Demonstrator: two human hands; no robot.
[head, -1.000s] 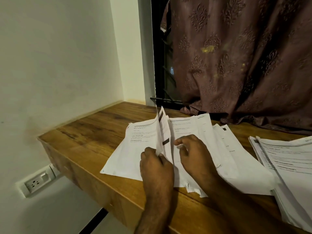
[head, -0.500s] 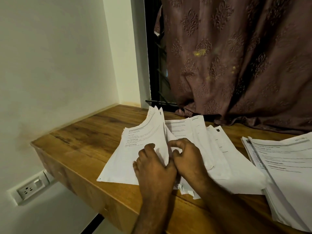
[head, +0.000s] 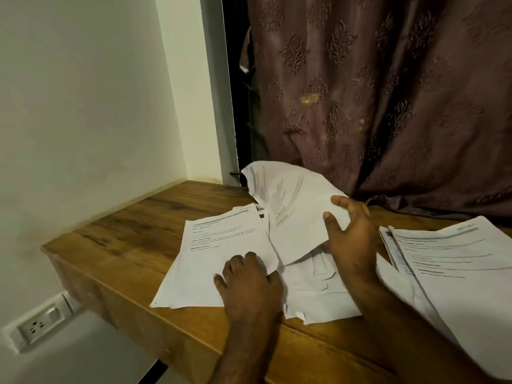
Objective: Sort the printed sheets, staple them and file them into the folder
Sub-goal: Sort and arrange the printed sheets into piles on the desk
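Since a second ago the right hand (head: 352, 239) has lifted a curling sheet (head: 293, 206) off the spread papers (head: 318, 286), gripping its edge, while the left hand (head: 249, 284) presses flat on the left-hand sheet (head: 219, 250) upon the wooden desk (head: 133, 234); sorting continues.

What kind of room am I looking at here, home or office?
Probably a home room rather than an office: a patterned curtain hangs over a window, a wooden wall-side desk holds loose printed sheets, and a wall socket sits below it.
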